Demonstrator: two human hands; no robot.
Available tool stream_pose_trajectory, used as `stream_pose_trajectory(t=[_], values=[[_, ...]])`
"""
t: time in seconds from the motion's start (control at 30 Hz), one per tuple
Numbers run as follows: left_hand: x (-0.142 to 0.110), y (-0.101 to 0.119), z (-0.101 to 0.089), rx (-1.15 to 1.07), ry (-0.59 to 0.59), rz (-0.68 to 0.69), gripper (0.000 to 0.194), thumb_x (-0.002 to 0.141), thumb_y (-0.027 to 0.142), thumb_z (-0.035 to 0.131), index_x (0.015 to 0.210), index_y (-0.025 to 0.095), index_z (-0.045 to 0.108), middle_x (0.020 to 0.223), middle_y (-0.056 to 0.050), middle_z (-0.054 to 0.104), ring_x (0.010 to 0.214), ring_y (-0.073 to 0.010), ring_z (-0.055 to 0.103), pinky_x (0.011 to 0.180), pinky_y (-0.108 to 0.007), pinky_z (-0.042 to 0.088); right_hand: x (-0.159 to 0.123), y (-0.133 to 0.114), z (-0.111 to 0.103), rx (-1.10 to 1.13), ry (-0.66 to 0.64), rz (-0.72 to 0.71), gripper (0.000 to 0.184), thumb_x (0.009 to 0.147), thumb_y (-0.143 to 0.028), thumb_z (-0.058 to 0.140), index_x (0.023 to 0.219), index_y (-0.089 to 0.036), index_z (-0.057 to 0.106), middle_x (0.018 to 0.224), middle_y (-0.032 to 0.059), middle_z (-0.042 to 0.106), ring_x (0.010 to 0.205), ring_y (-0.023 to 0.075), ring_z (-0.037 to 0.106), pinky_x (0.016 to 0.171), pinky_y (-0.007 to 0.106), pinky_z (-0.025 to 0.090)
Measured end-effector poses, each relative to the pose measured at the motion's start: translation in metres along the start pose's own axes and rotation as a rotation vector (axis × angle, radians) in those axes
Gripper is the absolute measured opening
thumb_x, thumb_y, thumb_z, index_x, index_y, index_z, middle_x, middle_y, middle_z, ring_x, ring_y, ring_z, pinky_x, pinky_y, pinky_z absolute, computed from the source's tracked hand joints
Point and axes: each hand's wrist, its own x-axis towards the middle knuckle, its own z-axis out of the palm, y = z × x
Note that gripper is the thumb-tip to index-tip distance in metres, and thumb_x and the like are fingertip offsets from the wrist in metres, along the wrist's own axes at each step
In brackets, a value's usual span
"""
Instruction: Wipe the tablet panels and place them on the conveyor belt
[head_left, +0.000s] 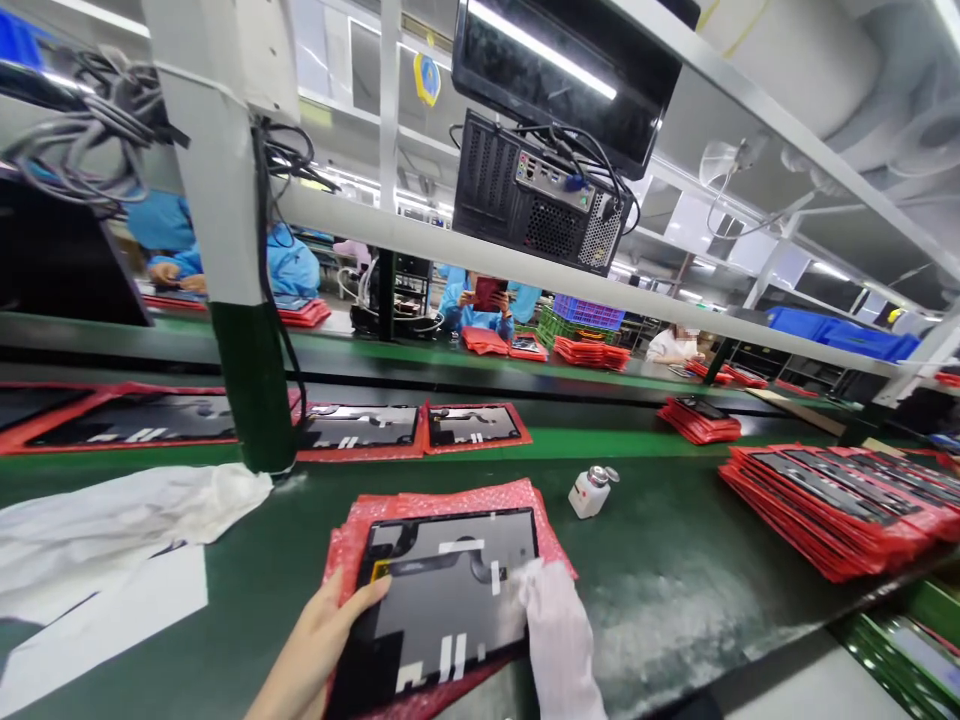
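Note:
A dark flat panel [442, 600] with white tape strips lies on red bubble wrap [450, 500] on the green bench, right in front of me. My left hand [315, 650] is bare and grips the panel's left edge, thumb on top. My right hand [559, 640], covered in white cloth or a glove, presses on the panel's right side; its fingers are closed over the fabric.
A small white dispenser bottle [590, 490] stands behind the panel. Stacks of red-wrapped panels [832, 500] sit at right, and more panels [472, 427] lie on the belt. White cloth [120, 515] lies at left beside a post [251, 390]. People in blue work across the line.

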Motion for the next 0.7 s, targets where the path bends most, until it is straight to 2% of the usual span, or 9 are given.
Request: stream_pose_trajectory(t=[0.1, 0.17, 0.23, 0.33, 0.43, 0.53, 0.63, 0.7], values=[[-0.003, 0.002, 0.003, 0.01, -0.004, -0.007, 0.067, 0.054, 0.028, 0.086, 0.118, 0.02, 0.066, 0.1, -0.008, 0.079, 0.092, -0.0321, 0.074, 0.077, -0.039, 0.061, -0.021, -0.031, 0.002, 0.083, 0.011, -0.009, 0.023, 0.093, -0.012, 0.05, 0.103, -0.016, 0.07, 0.086, 0.0119, 0.072, 0.077, 0.0204, 0.068, 0.067, 0.029, 0.056], [-0.006, 0.004, 0.005, 0.037, -0.024, -0.033, 0.066, 0.054, 0.028, 0.087, 0.116, 0.019, 0.067, 0.099, -0.009, 0.079, 0.09, -0.0315, 0.074, 0.076, -0.038, 0.061, -0.016, -0.054, 0.003, 0.213, -0.041, -0.057, 0.019, 0.094, -0.021, 0.055, 0.108, -0.018, 0.067, 0.097, 0.01, 0.071, 0.084, 0.0197, 0.068, 0.073, 0.032, 0.057], [-0.01, 0.006, 0.008, 0.05, -0.031, -0.032, 0.065, 0.052, 0.029, 0.088, 0.113, 0.017, 0.067, 0.1, -0.009, 0.079, 0.091, -0.0308, 0.074, 0.076, -0.035, 0.06, -0.004, -0.068, 0.002, 0.286, -0.076, -0.084, 0.023, 0.095, -0.031, 0.057, 0.114, -0.019, 0.063, 0.108, 0.0076, 0.068, 0.092, 0.0187, 0.066, 0.079, 0.035, 0.056], [-0.016, 0.007, 0.012, 0.049, -0.011, -0.008, 0.066, 0.05, 0.029, 0.088, 0.112, 0.017, 0.067, 0.099, -0.008, 0.08, 0.094, -0.0309, 0.074, 0.076, -0.033, 0.06, 0.011, -0.074, -0.002, 0.345, -0.094, -0.079, 0.028, 0.095, -0.038, 0.057, 0.115, -0.019, 0.061, 0.115, 0.0069, 0.064, 0.095, 0.0179, 0.064, 0.081, 0.037, 0.056], [-0.019, 0.009, 0.015, 0.059, 0.007, -0.012, 0.066, 0.052, 0.03, 0.086, 0.115, 0.02, 0.067, 0.094, -0.005, 0.08, 0.092, -0.0313, 0.074, 0.075, -0.035, 0.061, 0.019, -0.065, -0.008, 0.412, -0.083, -0.024, 0.029, 0.094, -0.038, 0.058, 0.112, -0.015, 0.061, 0.105, 0.0059, 0.066, 0.085, 0.0159, 0.065, 0.074, 0.034, 0.056], [-0.013, 0.019, 0.02, 0.091, 0.001, -0.001, 0.061, 0.052, 0.03, 0.086, 0.109, 0.021, 0.069, 0.092, -0.004, 0.08, 0.088, -0.0296, 0.075, 0.075, -0.035, 0.06, 0.027, -0.04, -0.017, 0.496, -0.036, 0.091, 0.014, 0.093, -0.029, 0.056, 0.098, -0.019, 0.065, 0.084, 0.0027, 0.068, 0.066, 0.0125, 0.062, 0.056, 0.024, 0.052], [0.012, 0.04, 0.039, 0.116, -0.046, 0.076, 0.053, 0.053, 0.029, 0.086, 0.103, 0.021, 0.07, 0.093, -0.003, 0.08, 0.085, -0.025, 0.074, 0.073, -0.029, 0.059, 0.037, -0.005, -0.028, 0.795, 0.03, 0.389, 0.015, 0.09, -0.026, 0.051, 0.091, -0.019, 0.064, 0.063, -0.0002, 0.064, 0.043, 0.0106, 0.052, 0.036, 0.02, 0.039], [0.04, 0.057, 0.067, 0.097, -0.09, 0.109, 0.044, 0.057, 0.021, 0.083, 0.099, 0.019, 0.07, 0.088, -0.003, 0.079, 0.077, -0.0224, 0.074, 0.066, -0.027, 0.058, 0.041, 0.014, -0.032, 1.036, 0.115, 0.665, 0.019, 0.087, -0.032, 0.054, 0.092, -0.017, 0.064, 0.061, -0.0005, 0.063, 0.037, 0.0099, 0.048, 0.032, 0.02, 0.035]])
